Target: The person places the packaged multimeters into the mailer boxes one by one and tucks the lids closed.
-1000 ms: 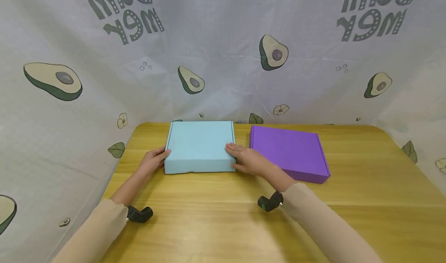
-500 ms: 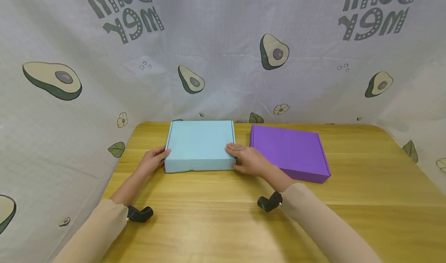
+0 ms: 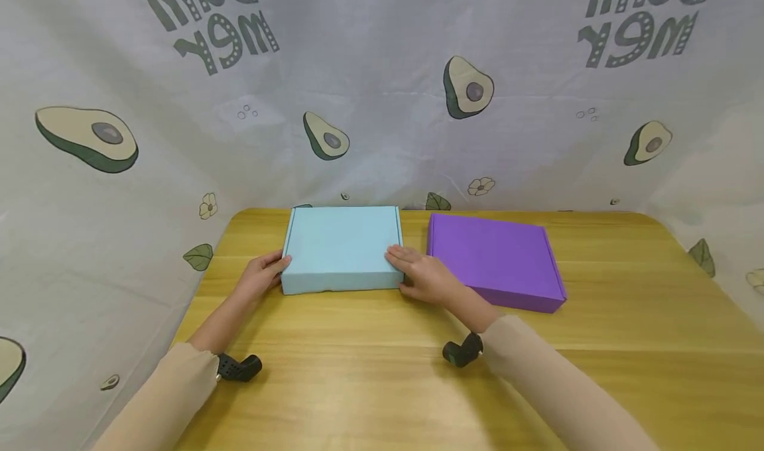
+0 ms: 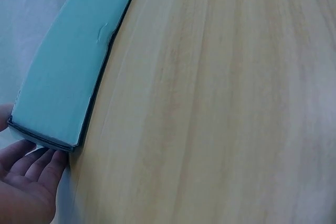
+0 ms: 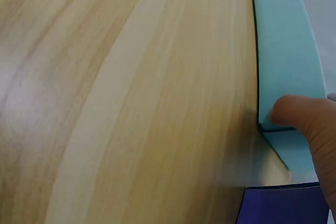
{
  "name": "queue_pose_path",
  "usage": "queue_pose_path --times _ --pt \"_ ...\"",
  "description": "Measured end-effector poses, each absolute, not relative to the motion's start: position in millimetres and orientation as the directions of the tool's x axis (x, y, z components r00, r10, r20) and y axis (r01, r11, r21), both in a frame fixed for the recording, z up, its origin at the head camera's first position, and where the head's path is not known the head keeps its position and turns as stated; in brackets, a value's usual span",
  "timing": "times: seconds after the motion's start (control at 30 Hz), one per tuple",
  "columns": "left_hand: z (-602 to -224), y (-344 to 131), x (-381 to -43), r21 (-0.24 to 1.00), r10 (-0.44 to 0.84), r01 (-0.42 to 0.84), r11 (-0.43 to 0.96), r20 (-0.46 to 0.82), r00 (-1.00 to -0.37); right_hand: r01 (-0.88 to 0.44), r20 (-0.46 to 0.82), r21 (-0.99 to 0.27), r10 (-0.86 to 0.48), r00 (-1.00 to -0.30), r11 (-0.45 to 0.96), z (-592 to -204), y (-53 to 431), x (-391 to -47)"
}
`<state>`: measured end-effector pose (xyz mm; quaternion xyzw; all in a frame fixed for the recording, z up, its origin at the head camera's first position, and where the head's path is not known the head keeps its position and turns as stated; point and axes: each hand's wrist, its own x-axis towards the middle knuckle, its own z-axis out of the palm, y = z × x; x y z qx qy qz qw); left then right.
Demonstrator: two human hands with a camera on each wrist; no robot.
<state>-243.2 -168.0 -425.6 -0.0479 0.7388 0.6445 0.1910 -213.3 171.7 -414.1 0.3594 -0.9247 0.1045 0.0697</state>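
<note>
A light blue cardboard box (image 3: pixel 343 239) lies flat on the wooden table with its lid down. At its near left corner, my left hand (image 3: pixel 262 275) holds it, thumb on the top edge and fingers against the left side. The left wrist view shows those fingers (image 4: pixel 39 169) bunched at the end of the box's front face (image 4: pixel 63 77). Opposite, my right hand (image 3: pixel 424 275) grips the near right corner, its fingers lying on the lid. In the right wrist view its thumb (image 5: pixel 294 111) presses the front face; the other fingers are mostly hidden there.
A closed purple box (image 3: pixel 495 258) lies slightly turned just right of the light blue one, behind the right forearm. Wooden tabletop (image 3: pixel 358 371) stretches in front and to the right. A white curtain (image 3: pixel 382 106) printed with avocados hangs behind the table.
The light blue box's lower front edge sits slightly higher in the head view, and the front face looks a little shorter. Both hands keep their places at the corners.
</note>
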Motion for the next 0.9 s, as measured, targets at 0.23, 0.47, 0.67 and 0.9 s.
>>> queue_pose_path --times 0.23,0.47,0.67,0.9 --pt "-427 -171 -241 0.935 0.181 -0.314 0.163 -0.342 -0.922 -0.692 0.261 -0.086 -0.654 -0.710 0.717 -419 170 -213" --pt "-426 -171 -242 0.933 0.174 -0.319 0.164 -0.346 -0.922 -0.720 0.316 -0.006 -0.681 -0.660 0.694 -422 169 -212" --pt "-425 -171 -243 0.932 0.169 -0.320 0.171 -0.348 -0.922 -0.706 0.348 -0.026 -0.656 -0.670 0.708 -425 167 -211" --pt "-426 -172 -242 0.936 0.191 -0.310 0.169 -0.339 -0.921 -0.678 0.314 -0.048 -0.634 -0.707 0.733 -424 166 -208"
